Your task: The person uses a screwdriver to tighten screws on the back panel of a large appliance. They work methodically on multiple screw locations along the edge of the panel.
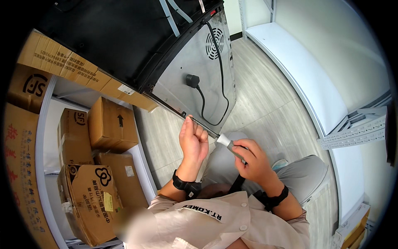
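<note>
My right hand [252,161] is closed around the handle of a screwdriver [224,140] with a white and grey grip. Its shaft runs left along the edge of a metal panel toward my left hand [194,139]. The left fingers are curled, thumb and forefinger pinched at the panel's edge near the shaft's far end; what they hold is too small to make out. The grey, scuffed panel [178,95] belongs to a large black appliance [103,45]. A black power cord [222,74] hangs across the panel, its plug [192,81] lying against it.
The appliance rests on a cardboard box [74,62]. Several brown cartons [112,124] fill a white shelf [143,174] on the left. Another white shelf [298,66] curves along the right. Wood-look flooring [265,99] lies between. My grey-trousered knee [311,174] is bent at the right.
</note>
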{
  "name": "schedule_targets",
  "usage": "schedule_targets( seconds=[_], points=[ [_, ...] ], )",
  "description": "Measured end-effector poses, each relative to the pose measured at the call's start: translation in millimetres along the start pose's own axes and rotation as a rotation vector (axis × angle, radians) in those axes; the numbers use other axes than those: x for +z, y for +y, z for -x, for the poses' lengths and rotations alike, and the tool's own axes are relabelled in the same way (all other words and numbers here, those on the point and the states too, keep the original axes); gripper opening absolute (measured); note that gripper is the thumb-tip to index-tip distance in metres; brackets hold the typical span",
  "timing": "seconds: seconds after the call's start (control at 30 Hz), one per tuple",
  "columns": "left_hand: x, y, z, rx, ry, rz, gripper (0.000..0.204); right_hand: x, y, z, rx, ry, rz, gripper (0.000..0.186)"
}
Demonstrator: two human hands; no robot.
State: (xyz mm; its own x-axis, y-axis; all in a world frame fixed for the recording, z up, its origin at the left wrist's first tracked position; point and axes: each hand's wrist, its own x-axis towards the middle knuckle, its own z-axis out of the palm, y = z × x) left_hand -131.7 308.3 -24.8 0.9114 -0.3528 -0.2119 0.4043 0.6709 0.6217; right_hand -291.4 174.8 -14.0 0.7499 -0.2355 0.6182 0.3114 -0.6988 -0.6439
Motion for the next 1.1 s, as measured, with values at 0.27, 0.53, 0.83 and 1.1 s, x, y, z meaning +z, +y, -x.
schedule_targets(
  seconds=[0.27, 0.53, 0.83, 1.1],
  points=[
    [-8, 8, -5, -0.062, 0.041, 0.094, 0.012, 2, 10, -8, -0.025, 0.03, -0.114, 0.029],
    [-10, 15, -8, -0.22, -0.003, 0.307, 0.012, 3, 10, -13, -0.004, 0.041, -0.117, 0.025],
    [-8, 18, -8, -0.259, 0.015, 0.4, 0.016, 2, 12, -16, -0.005, 0.035, -0.06, 0.024],
    [-7, 20, -6, -0.251, 0.033, 0.374, 0.016, -3, 7, -20, 0.017, -0.027, -0.03, 0.026]
  ],
)
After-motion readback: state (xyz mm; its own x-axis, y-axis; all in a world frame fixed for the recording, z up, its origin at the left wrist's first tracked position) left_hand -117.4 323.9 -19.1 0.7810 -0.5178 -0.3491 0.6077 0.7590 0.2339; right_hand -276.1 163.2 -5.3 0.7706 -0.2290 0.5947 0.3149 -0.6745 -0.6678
